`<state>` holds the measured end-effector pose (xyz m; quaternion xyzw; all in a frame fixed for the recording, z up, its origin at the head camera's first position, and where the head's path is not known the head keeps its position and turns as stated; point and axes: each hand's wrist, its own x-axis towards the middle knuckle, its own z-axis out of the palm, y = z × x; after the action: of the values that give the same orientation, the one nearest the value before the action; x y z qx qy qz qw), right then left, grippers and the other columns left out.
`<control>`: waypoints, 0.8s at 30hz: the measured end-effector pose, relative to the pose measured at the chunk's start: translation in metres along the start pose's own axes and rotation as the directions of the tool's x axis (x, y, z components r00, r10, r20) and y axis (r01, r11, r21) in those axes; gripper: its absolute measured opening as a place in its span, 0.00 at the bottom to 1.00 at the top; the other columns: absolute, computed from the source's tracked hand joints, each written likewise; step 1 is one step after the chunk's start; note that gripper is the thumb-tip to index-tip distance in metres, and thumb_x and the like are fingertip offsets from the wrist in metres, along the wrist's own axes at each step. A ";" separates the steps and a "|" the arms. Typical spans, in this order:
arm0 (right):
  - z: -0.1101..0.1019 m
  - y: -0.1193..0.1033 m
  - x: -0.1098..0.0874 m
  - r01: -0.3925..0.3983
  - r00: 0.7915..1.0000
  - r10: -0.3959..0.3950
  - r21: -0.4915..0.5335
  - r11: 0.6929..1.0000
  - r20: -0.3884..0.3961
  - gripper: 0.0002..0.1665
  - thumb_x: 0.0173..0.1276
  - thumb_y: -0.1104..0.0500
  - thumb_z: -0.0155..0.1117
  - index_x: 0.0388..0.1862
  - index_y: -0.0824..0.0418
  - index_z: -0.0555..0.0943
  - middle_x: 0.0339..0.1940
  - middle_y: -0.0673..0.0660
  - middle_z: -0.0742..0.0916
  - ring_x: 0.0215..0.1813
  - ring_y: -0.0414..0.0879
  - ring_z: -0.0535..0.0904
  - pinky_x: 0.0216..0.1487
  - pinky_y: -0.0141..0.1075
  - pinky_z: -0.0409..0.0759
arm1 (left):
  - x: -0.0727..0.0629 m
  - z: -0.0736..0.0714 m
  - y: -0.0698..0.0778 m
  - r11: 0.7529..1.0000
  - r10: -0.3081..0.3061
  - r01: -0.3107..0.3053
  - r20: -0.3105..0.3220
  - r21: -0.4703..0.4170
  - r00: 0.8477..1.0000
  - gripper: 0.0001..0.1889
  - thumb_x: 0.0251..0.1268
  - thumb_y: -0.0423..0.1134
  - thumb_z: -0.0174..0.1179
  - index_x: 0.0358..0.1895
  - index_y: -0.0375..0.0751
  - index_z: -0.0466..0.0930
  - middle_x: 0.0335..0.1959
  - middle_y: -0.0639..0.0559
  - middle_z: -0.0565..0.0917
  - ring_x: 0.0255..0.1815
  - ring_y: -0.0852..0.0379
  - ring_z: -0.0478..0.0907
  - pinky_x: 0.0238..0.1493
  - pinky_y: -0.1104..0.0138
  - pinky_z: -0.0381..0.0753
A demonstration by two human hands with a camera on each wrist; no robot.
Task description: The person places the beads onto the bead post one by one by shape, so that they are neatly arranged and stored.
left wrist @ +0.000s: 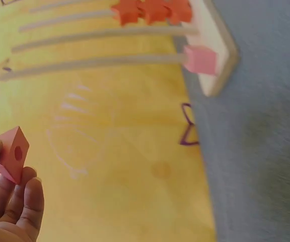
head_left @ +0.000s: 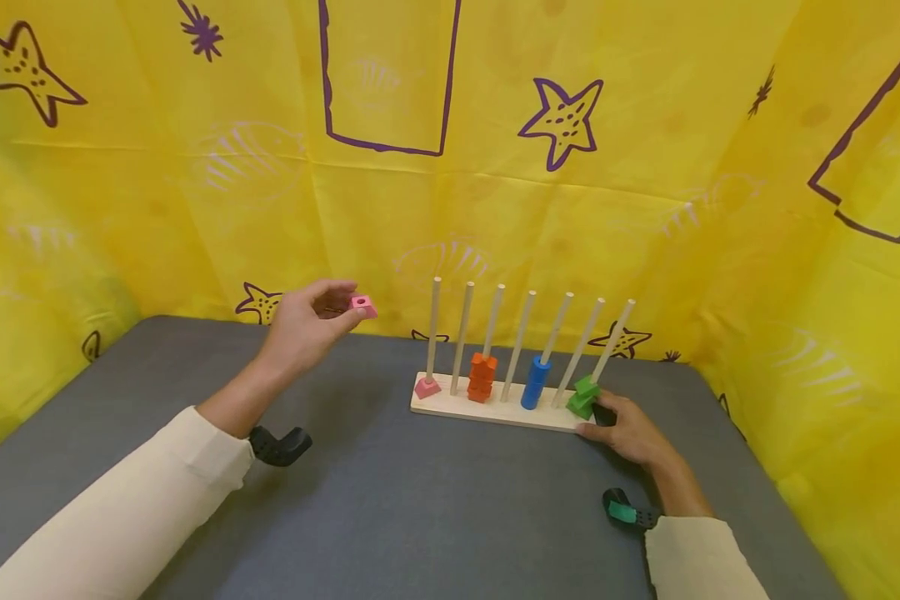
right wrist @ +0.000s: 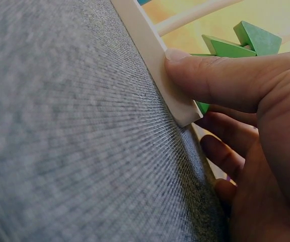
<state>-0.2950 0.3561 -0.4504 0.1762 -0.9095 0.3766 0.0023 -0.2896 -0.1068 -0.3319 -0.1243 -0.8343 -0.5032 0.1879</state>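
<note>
My left hand (head_left: 300, 321) is raised left of a wooden peg stand (head_left: 450, 407), pinching a small pink block (left wrist: 8, 156) between thumb and fingers. A round hole runs through that block. Another pink block (head_left: 427, 389) sits at the foot of the leftmost peg. At the stand's other end, my right hand (head_left: 633, 429) grips the base, thumb (right wrist: 210, 75) on its front edge and fingers behind. Green blocks (head_left: 583, 398) are stacked at odd angles on the rightmost peg, right by those fingers. Orange star-like blocks (head_left: 482, 377) and blue round blocks (head_left: 536, 383) fill two other pegs partway.
The stand rests on a grey cloth-covered table (head_left: 435, 508). Behind and beside the table hangs a yellow curtain (head_left: 390, 217) with starfish and fish drawings. Several bare pegs, such as the second from the left (head_left: 462, 337), rise tall from the base.
</note>
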 end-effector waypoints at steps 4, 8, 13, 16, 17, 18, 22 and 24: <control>0.000 -0.002 0.000 -0.007 1.000 0.007 -0.013 1.000 0.004 0.35 0.60 0.57 0.73 0.64 0.69 0.73 0.62 0.70 0.76 0.65 0.68 0.65 0.63 0.65 0.54 | 0.006 0.004 0.019 0.998 0.022 -0.022 0.001 -0.060 1.000 0.20 0.61 0.38 0.68 0.55 0.33 0.79 0.45 0.44 0.83 0.43 0.51 0.81 0.42 0.71 0.80; 0.000 -0.003 0.000 -0.005 1.000 0.005 -0.007 1.000 0.008 0.35 0.60 0.57 0.73 0.64 0.69 0.73 0.63 0.70 0.75 0.66 0.68 0.64 0.63 0.66 0.54 | 0.013 0.009 0.033 0.993 0.069 -0.069 0.001 -0.098 0.998 0.16 0.62 0.36 0.67 0.51 0.33 0.81 0.44 0.43 0.84 0.42 0.50 0.81 0.41 0.71 0.80; -0.002 -0.002 -0.001 -0.001 1.000 0.001 0.009 1.000 0.002 0.34 0.60 0.58 0.72 0.64 0.69 0.73 0.63 0.70 0.75 0.66 0.67 0.64 0.64 0.65 0.54 | 0.026 0.019 0.047 0.984 0.114 -0.111 0.015 -0.141 0.993 0.15 0.62 0.35 0.66 0.50 0.33 0.82 0.43 0.44 0.83 0.40 0.51 0.80 0.41 0.69 0.80; -0.001 -0.003 -0.002 -0.002 1.000 0.002 0.011 1.000 0.002 0.34 0.60 0.58 0.73 0.64 0.68 0.73 0.63 0.70 0.75 0.66 0.67 0.65 0.63 0.65 0.54 | 0.031 0.024 0.055 0.980 0.117 -0.111 0.026 -0.167 0.993 0.15 0.62 0.34 0.66 0.50 0.33 0.82 0.43 0.44 0.83 0.40 0.51 0.79 0.41 0.69 0.80; -0.001 -0.003 -0.002 -0.005 1.000 0.005 0.010 1.000 0.004 0.34 0.60 0.58 0.73 0.64 0.68 0.74 0.63 0.70 0.75 0.66 0.67 0.65 0.63 0.66 0.55 | 0.033 0.026 0.057 0.978 0.115 -0.108 0.031 -0.178 0.993 0.14 0.62 0.34 0.66 0.50 0.33 0.82 0.43 0.44 0.83 0.40 0.51 0.79 0.41 0.68 0.80; -0.001 -0.004 -0.002 -0.007 1.000 0.007 0.007 1.000 0.005 0.34 0.60 0.58 0.73 0.64 0.68 0.74 0.63 0.70 0.75 0.66 0.67 0.65 0.63 0.66 0.55 | 0.034 0.028 0.059 0.977 0.113 -0.105 0.036 -0.184 0.993 0.14 0.62 0.33 0.66 0.50 0.33 0.82 0.43 0.45 0.83 0.40 0.51 0.79 0.41 0.68 0.80; 0.000 -0.004 -0.002 -0.010 1.000 0.010 -0.001 1.000 0.006 0.34 0.60 0.58 0.73 0.63 0.68 0.74 0.62 0.70 0.75 0.65 0.67 0.65 0.63 0.66 0.55 | 0.038 0.037 0.062 0.974 0.102 -0.088 0.060 -0.211 0.993 0.14 0.62 0.33 0.66 0.49 0.32 0.82 0.42 0.45 0.83 0.40 0.51 0.79 0.41 0.67 0.80; 0.000 -0.004 -0.002 -0.002 1.000 0.002 0.004 1.000 0.006 0.35 0.60 0.58 0.73 0.64 0.69 0.73 0.62 0.70 0.75 0.65 0.67 0.65 0.63 0.66 0.55 | 0.040 0.041 0.062 0.972 0.100 -0.082 0.069 -0.219 0.993 0.13 0.62 0.32 0.66 0.49 0.32 0.82 0.42 0.45 0.83 0.40 0.51 0.79 0.41 0.66 0.80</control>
<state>-0.2921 0.3541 -0.4473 0.1762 -0.9089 0.3780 -0.0011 -0.3086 -0.0414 -0.2828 -0.2019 -0.7749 -0.5764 0.1629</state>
